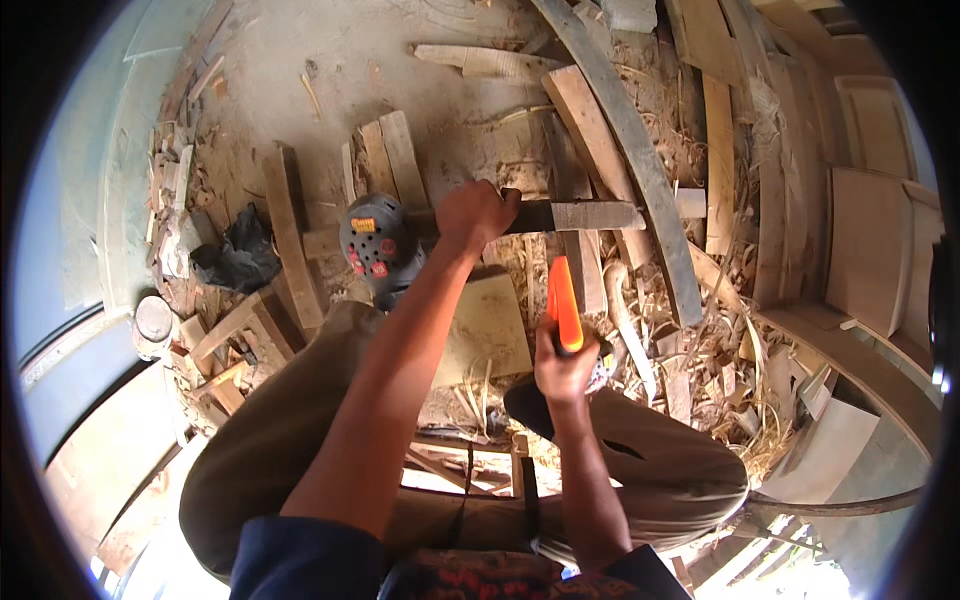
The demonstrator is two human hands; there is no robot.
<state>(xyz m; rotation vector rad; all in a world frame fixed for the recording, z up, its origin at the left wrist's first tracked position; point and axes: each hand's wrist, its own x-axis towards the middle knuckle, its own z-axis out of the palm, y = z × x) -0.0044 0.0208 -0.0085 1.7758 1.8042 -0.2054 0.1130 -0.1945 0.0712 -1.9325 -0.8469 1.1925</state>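
My left hand (475,212) is closed around a dark wooden bar (598,216) that lies crosswise in front of me. The bar's right part looks paler and reaches toward a long curved board. Close to me, my right hand (566,362) grips an orange tool (564,305), apart from the bar. Its narrow end points away from me; what kind of tool it is I cannot make out. A dark clog (378,240) with coloured badges is on my left foot, beside the bar's left part. Beneath my left forearm lies a square pale board (486,325).
A long curved board (640,150) runs along the right side, with wood shavings (745,385) heaped past it. Short planks (392,155) and offcuts lie to the left, near a black plastic bag (240,255). Flat panels (868,250) lean at the far right.
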